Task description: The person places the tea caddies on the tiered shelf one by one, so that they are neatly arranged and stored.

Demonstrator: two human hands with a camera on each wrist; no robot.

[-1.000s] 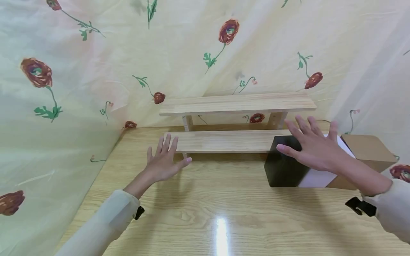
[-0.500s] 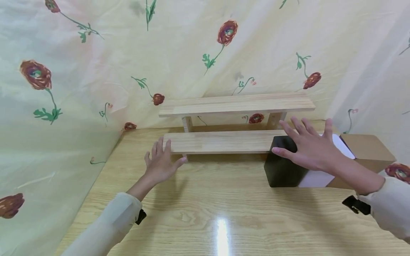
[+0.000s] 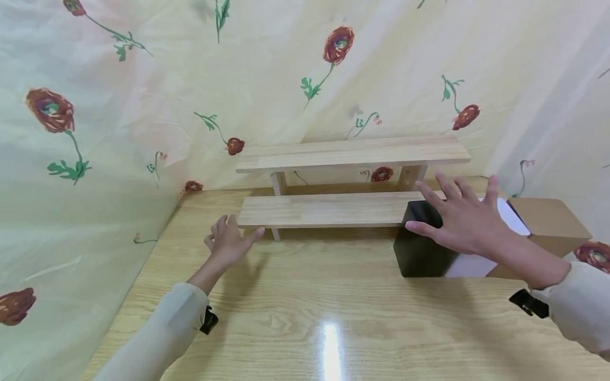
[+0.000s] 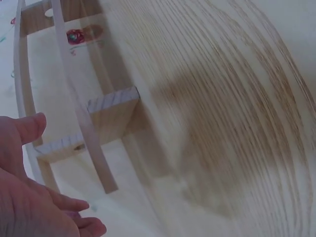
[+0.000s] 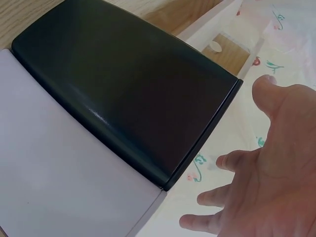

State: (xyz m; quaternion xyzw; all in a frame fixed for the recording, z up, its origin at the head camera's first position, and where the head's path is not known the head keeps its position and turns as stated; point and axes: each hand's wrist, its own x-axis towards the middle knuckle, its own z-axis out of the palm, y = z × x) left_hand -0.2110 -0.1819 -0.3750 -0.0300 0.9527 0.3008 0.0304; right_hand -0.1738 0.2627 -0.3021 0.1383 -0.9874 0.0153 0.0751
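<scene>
My left hand [image 3: 227, 245] hovers by the left end of a two-tier wooden shelf [image 3: 329, 209], thumb spread and fingers a little bent, holding nothing. The left wrist view has this hand [image 4: 29, 197] beside the end of the shelf's boards; whether it touches them I cannot tell. Over a dark, glossy box [image 3: 419, 251] at the right, my right hand [image 3: 464, 219] is spread with nothing in it. Seen from the right wrist, that hand [image 5: 271, 163] is apart from the dark box [image 5: 128, 94]. A white box [image 3: 469, 266] adjoins the dark one, partly hidden by the hand.
A brown cardboard box [image 3: 548, 217] stands right of the white one. All this is on a wood-grain tabletop [image 3: 286, 317], with flower-printed cloth [image 3: 276, 69] behind and at both sides. The dark box covers the right end of the lower board.
My left hand has shifted left and its fingers have bent more. The right hand moved slightly left, then stayed almost still. Shelf and boxes have not moved.
</scene>
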